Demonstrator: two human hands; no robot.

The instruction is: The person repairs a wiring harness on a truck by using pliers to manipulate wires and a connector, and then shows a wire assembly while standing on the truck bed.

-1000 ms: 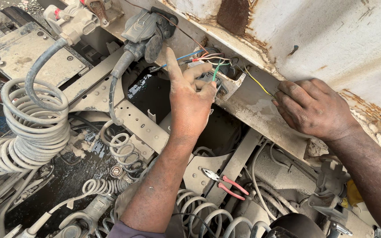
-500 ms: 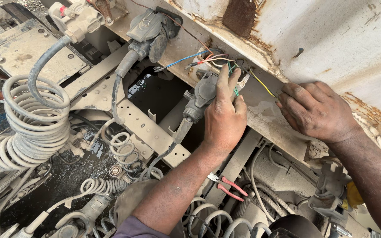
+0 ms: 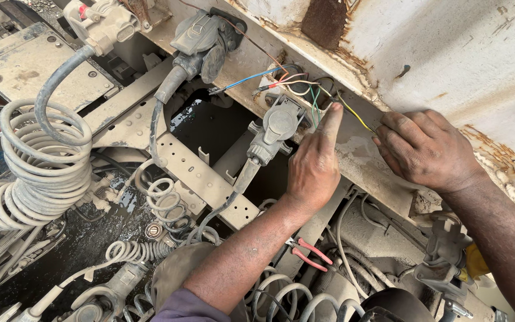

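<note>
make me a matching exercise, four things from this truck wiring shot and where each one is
Things:
1. grey round socket connector
2. red-handled pliers
3. grey coiled hose
4. thin yellow wire

Places:
A. far left of the view
B. runs to the right hand
C. just left of the left hand
D. below the left forearm

Pairs: 1-C, 2-D, 3-A, 4-B

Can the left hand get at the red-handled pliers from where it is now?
Probably yes. The left hand is by the grey connector, and the pliers lie uncovered just beside its forearm; it would only need to draw back.
</note>
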